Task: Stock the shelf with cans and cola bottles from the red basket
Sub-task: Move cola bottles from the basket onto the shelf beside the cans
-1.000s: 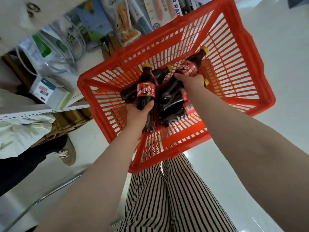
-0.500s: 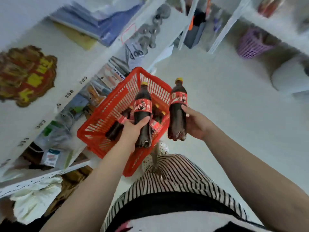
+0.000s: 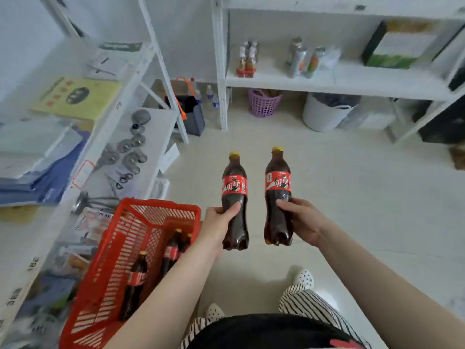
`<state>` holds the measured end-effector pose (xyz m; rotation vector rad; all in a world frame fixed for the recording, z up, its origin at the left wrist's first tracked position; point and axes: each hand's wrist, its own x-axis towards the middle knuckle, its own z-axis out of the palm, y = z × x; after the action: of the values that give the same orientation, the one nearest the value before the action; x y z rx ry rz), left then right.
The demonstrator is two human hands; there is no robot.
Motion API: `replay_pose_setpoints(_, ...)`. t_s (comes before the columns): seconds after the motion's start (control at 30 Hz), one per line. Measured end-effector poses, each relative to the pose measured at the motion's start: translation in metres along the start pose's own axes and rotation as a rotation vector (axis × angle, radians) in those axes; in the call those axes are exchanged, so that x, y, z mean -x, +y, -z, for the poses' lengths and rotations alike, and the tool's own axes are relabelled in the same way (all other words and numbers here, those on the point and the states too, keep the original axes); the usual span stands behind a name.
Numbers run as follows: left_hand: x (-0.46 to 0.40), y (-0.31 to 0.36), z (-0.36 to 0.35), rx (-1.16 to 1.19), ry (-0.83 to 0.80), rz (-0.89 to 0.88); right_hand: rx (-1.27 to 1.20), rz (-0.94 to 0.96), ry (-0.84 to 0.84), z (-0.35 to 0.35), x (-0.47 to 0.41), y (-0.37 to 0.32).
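My left hand (image 3: 217, 224) grips one cola bottle (image 3: 234, 187) around its lower body, and my right hand (image 3: 303, 221) grips a second cola bottle (image 3: 278, 183) the same way. Both bottles are upright, dark, with red labels and yellow caps, held side by side above the floor. The red basket (image 3: 130, 238) stands at the lower left on the floor, with three cola bottles (image 3: 137, 278) lying in it. Ahead, a white shelf (image 3: 327, 81) carries small bottles (image 3: 246, 60) and cans (image 3: 299, 59).
A white rack (image 3: 118, 102) on the left holds papers and metal parts. Under the far shelf stand a purple basket (image 3: 264, 103), a white bin (image 3: 324, 112) and a dark bag (image 3: 192, 113). My striped trousers and spotted shoes show at the bottom.
Both bottles have been lifted out of the basket and raised upright in front of me. My view has swung up from the basket to the far shelf.
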<state>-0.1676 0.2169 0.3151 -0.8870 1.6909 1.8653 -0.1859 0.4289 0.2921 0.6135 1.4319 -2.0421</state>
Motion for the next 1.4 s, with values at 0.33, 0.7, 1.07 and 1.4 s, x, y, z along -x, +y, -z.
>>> replay_pose_setpoints(0.33,-0.014,0.031,-0.228,-0.097,-0.172,-0.025,-0.064,0.097,0.104,0.2,0.032,-0.093)
replay_pose_setpoints(0.7,-0.051,0.092,-0.416,-0.186,-0.3,-0.069,-0.185,0.244,0.255,0.345,0.043,-0.194)
replay_pose_setpoints(1.07,-0.161,0.179,-0.578,-0.226,-0.377,-0.067,-0.229,0.307,0.352,0.46,-0.04,-0.317)
replay_pose_setpoints(1.4,-0.243,0.266,-0.709,-0.266,-0.41,-0.058,-0.305,0.321,0.383,0.556,-0.113,-0.432)
